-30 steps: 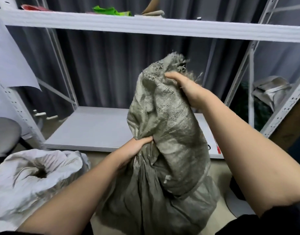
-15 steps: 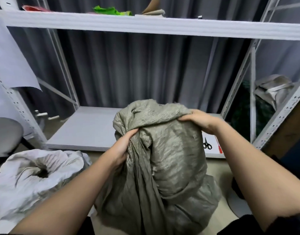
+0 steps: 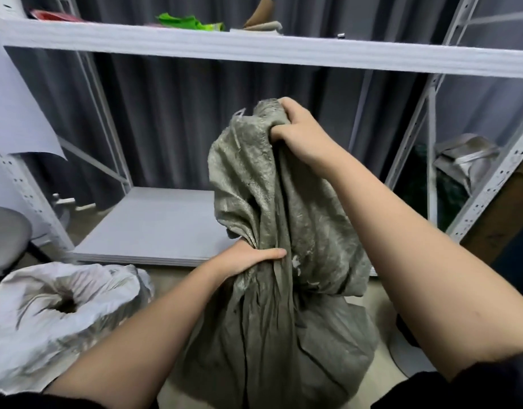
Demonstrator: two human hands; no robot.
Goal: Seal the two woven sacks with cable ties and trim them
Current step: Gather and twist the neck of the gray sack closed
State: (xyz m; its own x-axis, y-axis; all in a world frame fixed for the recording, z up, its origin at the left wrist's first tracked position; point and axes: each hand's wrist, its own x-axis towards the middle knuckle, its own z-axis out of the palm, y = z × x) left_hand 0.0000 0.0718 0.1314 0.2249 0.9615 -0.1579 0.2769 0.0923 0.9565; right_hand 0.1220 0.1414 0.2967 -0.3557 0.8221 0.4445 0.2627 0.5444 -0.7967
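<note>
Both-handed grip, right hand [image 3: 303, 134] and left hand [image 3: 248, 258], on unlabelled green sack [image 3: 272, 335].

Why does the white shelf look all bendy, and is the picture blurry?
In the head view, the wide-angle lens bows the upper shelf and splays the uprights; the green sack and both hands, left hand and right hand, look fairly sharp; light is soft and even, no glare.
</note>
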